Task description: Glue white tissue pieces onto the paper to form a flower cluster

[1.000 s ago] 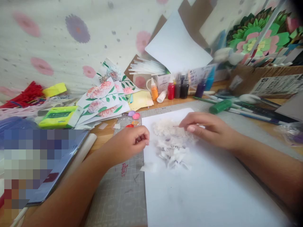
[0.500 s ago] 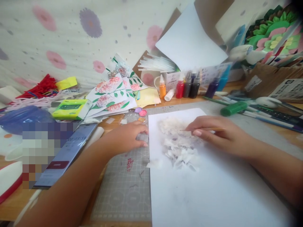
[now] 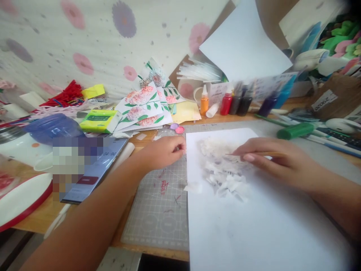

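White, papery scraps [image 3: 229, 184] are lying in a ragged cluster on the upper half of a white sheet [image 3: 239, 233], with a creamier, crumpled patch [image 3: 214, 146] just beyond them. Your right hand [image 3: 272, 162] is gripping a thin stick [image 3: 273, 154] between thumb and fingers, its tip pointing into the creamy patch; whether it is touching, you cannot tell from here. Your left hand [image 3: 166, 151] is curling loosely at the sheet's left edge, over the grey cutting mat [image 3: 158, 226]; whether its fingers are holding anything is hidden. For good control, you probably want to be keeping the stick low and light, nudging rather than jabbing, while the left hand is steadying the paper's edge without brushing the loose scrap [image 3: 193, 187] lying across it.
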The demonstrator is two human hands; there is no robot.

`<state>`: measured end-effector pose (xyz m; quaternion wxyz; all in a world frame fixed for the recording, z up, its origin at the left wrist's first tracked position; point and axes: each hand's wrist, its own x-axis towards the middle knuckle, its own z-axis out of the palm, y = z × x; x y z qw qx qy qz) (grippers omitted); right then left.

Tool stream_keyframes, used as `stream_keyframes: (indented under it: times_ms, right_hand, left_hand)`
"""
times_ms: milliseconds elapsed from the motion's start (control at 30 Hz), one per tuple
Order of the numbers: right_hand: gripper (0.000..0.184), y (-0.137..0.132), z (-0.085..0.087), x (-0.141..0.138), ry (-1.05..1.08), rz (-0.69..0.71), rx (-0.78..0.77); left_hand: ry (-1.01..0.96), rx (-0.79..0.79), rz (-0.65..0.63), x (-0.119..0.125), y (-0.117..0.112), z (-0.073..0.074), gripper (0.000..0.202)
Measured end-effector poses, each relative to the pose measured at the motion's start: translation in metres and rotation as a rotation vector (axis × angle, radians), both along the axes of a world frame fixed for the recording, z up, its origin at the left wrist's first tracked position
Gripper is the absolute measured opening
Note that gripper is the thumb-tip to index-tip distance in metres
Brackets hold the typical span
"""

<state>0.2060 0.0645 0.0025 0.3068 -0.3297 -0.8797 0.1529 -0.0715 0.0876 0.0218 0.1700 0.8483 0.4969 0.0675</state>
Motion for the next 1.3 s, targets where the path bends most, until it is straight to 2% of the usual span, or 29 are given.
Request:
stream_keyframes:
  times_ms: [133,300,400,533,633,767,933,1300]
  right_hand:
    - [0.016,-0.002,0.002,0.0,-0.012,-0.003,0.007]
    - [0.015,-0.007,0.006,-0.003,-0.006,0.005,-0.052]
    - [0.017,-0.01,0.008,-0.007,0.037,0.001,-0.125]
    - [0.024,-0.012,0.011,-0.013,0.016,-0.018,-0.211]
    - [0.022,-0.014,0.011,-0.014,-0.045,0.001,-0.214]
    - [0.016,-0.015,0.01,-0.014,-0.097,0.041,-0.177]
    - [0.015,-0.019,0.011,-0.014,-0.122,0.083,-0.182]
    - [0.018,-0.019,0.016,-0.011,-0.092,0.155,-0.124]
  left_hand:
    - [-0.19,-0.085,-0.018,0.012,-0.01,-0.001,0.01]
    - [-0.503,-0.221,-0.054,0.028,-0.019,-0.012,0.006]
    - [-0.568,-0.279,-0.059,0.033,-0.02,-0.018,0.01]
    - [-0.538,-0.309,-0.035,0.033,-0.017,-0.022,0.013]
    - [-0.501,-0.34,-0.047,0.03,-0.015,-0.023,0.018]
    - [-0.407,-0.355,-0.077,0.027,-0.016,-0.017,0.033]
    - [-0.244,-0.28,-0.103,0.027,-0.02,-0.007,0.045]
    - [-0.278,-0.302,-0.073,0.028,-0.017,-0.01,0.027]
